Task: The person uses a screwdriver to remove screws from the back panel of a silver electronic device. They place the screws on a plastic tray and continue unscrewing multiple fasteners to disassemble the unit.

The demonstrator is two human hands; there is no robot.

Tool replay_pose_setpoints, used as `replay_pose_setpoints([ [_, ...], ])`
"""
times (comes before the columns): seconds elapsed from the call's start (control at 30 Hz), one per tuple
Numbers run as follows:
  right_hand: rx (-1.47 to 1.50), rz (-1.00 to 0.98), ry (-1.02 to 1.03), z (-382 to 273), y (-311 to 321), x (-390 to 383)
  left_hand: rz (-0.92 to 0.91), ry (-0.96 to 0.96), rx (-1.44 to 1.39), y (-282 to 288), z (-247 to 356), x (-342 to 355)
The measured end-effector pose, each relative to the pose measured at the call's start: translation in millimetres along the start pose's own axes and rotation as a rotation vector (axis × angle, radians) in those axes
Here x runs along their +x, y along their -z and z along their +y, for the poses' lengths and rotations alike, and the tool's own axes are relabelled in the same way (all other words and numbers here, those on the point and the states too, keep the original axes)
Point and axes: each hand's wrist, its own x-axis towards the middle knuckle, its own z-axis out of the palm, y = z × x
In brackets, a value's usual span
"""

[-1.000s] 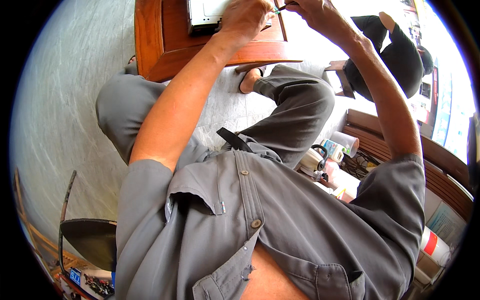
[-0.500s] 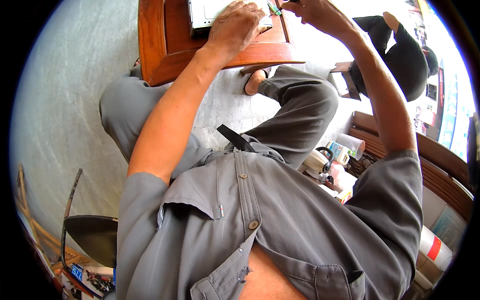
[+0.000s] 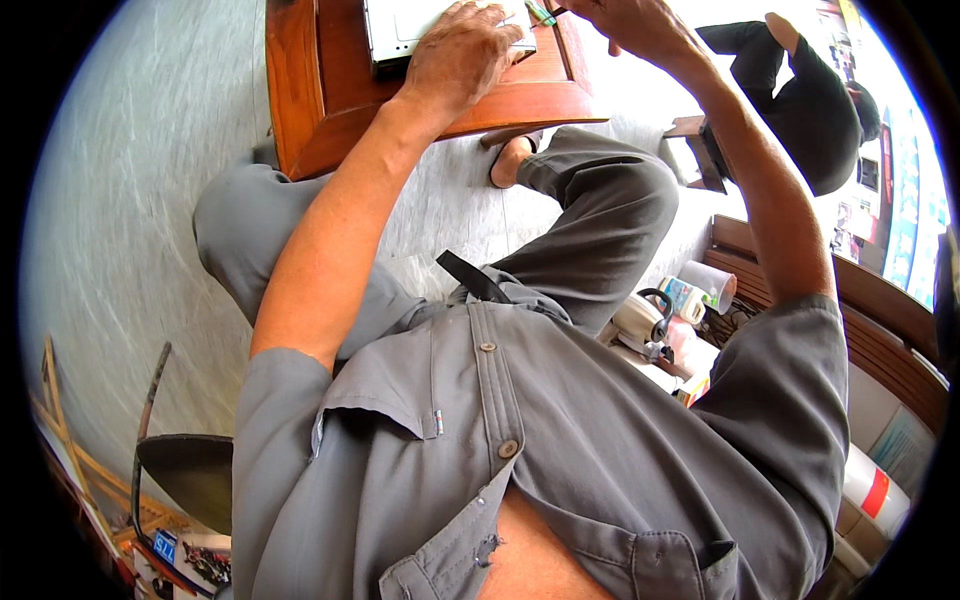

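Note:
A flat white metal case [image 3: 398, 28] with a dark lower edge lies on a wooden stool-like table [image 3: 298, 90], cut off by the top of the view. My left hand [image 3: 462, 55] is closed over its near right part, fingers bent across the top. To the right, above the table's edge, my right hand [image 3: 640, 28] pinches a thin dark screwdriver-like tool [image 3: 561, 11]; most of it is hidden by the fingers or out of view. Close to its end, at the case's right, is a small green-and-clear object [image 3: 541, 13] whose kind I cannot make out.
Another person in dark clothes [image 3: 815, 130] sits on a low stool [image 3: 700, 150] at the far right. A wooden bench [image 3: 850, 290], a kettle-like item [image 3: 640, 318], a bottle [image 3: 683, 298] and a clear bin [image 3: 708, 284] are on my right. A dark chair [image 3: 190, 475] stands at lower left.
The table and case have shifted slightly left in view. My left hand still rests on the case; my right hand has moved slightly upward with the tool.

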Motion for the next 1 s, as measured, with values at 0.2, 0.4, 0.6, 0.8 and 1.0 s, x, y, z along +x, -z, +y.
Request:
replay_pose_setpoints([
  [0.2, 0.035, 0.028, 0.190, 20.1, -0.2, -1.8, 0.070, -0.081, 0.055, -2.9, 3.7, 3.0],
  [0.4, -0.106, 0.032, 0.417, 30.5, -8.4, 3.8, -0.048, -0.020, -0.024, -0.6, 0.1, -0.7],
  [0.6, -0.250, 0.031, 0.222, 9.5, -3.8, 3.5, -0.040, 0.007, -0.046, 4.0, 0.4, -1.1],
  [0.8, 0.074, 0.146, 0.328, 26.4, -7.9, -1.4, -0.081, 0.098, -0.138, 4.9, 8.1, 7.7],
  [1.0, -0.369, 0.338, 0.520, 39.6, -28.3, 0.4, -0.088, 0.128, -0.225, 9.2, -0.3, 12.5],
])
